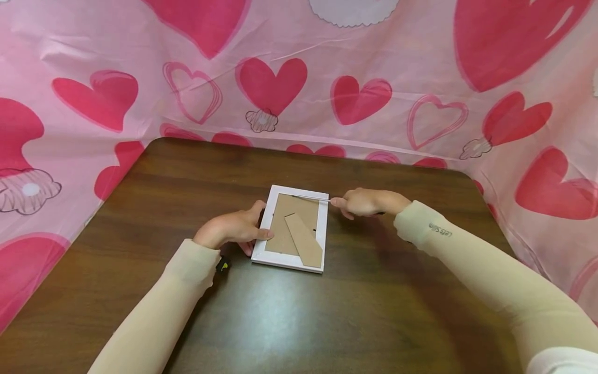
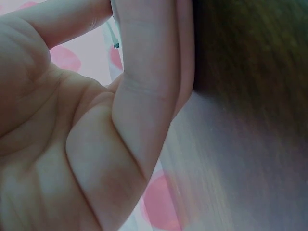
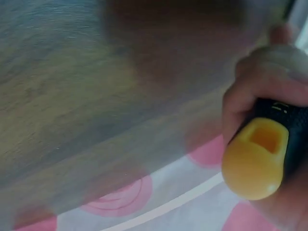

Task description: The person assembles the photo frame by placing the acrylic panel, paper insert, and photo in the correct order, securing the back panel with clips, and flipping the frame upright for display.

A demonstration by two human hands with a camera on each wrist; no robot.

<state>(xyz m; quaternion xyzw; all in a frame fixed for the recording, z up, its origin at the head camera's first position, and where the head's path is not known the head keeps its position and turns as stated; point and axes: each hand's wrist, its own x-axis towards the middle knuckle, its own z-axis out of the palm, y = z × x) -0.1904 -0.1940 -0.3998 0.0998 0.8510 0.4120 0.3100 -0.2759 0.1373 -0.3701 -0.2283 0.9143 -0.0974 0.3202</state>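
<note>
A white picture frame point(image 1: 323, 218) lies back side up, with a brown backing board point(image 1: 282, 228) and an easel stand point(image 1: 303, 241) slanting across it. My left hand point(image 1: 235, 228) grips its left side, thumb over the rim and the other fingers lower at the edge. My right hand point(image 1: 364, 201), right of the frame, holds a screwdriver by its black handle with a yellow end point(image 3: 255, 163). The thin shaft point(image 1: 313, 198) reaches left across the frame, its tip at the backing's top edge. Small dark tabs point(image 1: 314, 229) show along the backing's sides.
The dark brown wooden table point(image 1: 374, 311) reaches back to a pink cloth point(image 1: 317, 62) printed with hearts, which hangs behind and at both sides. A small black piece with a yellow mark point(image 1: 223, 265) sits by the left wrist.
</note>
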